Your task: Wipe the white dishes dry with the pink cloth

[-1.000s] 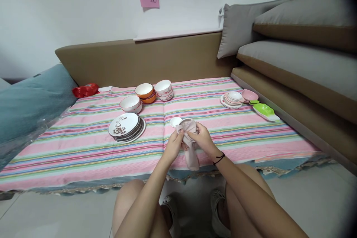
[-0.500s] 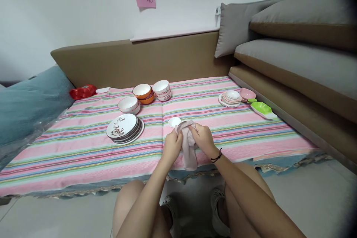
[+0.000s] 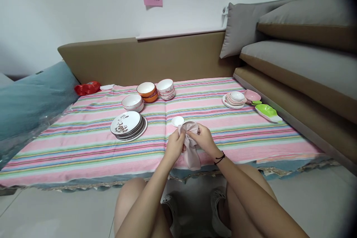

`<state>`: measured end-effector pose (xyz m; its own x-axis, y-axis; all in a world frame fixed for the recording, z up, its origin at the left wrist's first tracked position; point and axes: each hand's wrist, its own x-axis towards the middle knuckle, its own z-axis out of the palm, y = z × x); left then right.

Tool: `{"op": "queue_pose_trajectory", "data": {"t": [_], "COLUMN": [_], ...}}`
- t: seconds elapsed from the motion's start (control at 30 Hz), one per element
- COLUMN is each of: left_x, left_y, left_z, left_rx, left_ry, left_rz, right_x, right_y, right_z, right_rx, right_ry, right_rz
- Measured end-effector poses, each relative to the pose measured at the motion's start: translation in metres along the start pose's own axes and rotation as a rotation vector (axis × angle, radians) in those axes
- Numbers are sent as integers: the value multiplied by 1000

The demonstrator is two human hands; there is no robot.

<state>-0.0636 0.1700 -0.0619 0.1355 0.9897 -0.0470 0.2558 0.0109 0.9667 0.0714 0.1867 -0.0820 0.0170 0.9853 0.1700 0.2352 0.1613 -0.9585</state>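
Note:
A pale pinkish-grey cloth (image 3: 192, 156) is bunched between my two hands, its lower end hanging down over the front edge of the striped cover. My left hand (image 3: 175, 143) is closed on the cloth's left side. From the other side, my right hand (image 3: 204, 139) grips it, with the thumb pressed in at the middle. Whether a dish lies inside the folds I cannot tell. Just beyond the cloth, a small white dish (image 3: 177, 121) rests on the pink striped cover (image 3: 106, 160), close to my left fingers.
On the left are stacked patterned plates (image 3: 126, 122), white bowls (image 3: 132, 101), orange bowls (image 3: 146, 89) and more white bowls (image 3: 165, 86). Small dishes (image 3: 237, 96), a pink bowl (image 3: 252, 95) and a green leaf-shaped dish (image 3: 267, 111) sit right, beside stacked cushions (image 3: 295, 59). A red bundle (image 3: 87, 88) lies far left.
My hands have shifted their hold on the cloth, the right thumb now pushing into its middle. The whole view has swung slightly left, so things appear further right.

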Motion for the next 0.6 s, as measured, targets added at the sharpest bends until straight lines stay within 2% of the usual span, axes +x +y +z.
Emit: {"op": "queue_pose_trajectory", "data": {"t": [0.13, 0.33, 0.43, 0.6], "left_x": [1, 0, 0, -2], "left_y": [0, 10, 10, -2], "left_z": [-1, -5, -2, 12], "left_rx": [62, 450, 455, 229], "left_ry": [43, 179, 116, -26], "left_rz": [15, 115, 116, 73], "right_x": [2, 6, 8, 8], "right_y": [2, 8, 8, 6], "right_z": [-3, -6, -7, -5], "right_rx": [-37, -85, 7, 162], "right_ry": [-14, 41, 64, 88], "right_rz": [-27, -56, -14, 78]}}
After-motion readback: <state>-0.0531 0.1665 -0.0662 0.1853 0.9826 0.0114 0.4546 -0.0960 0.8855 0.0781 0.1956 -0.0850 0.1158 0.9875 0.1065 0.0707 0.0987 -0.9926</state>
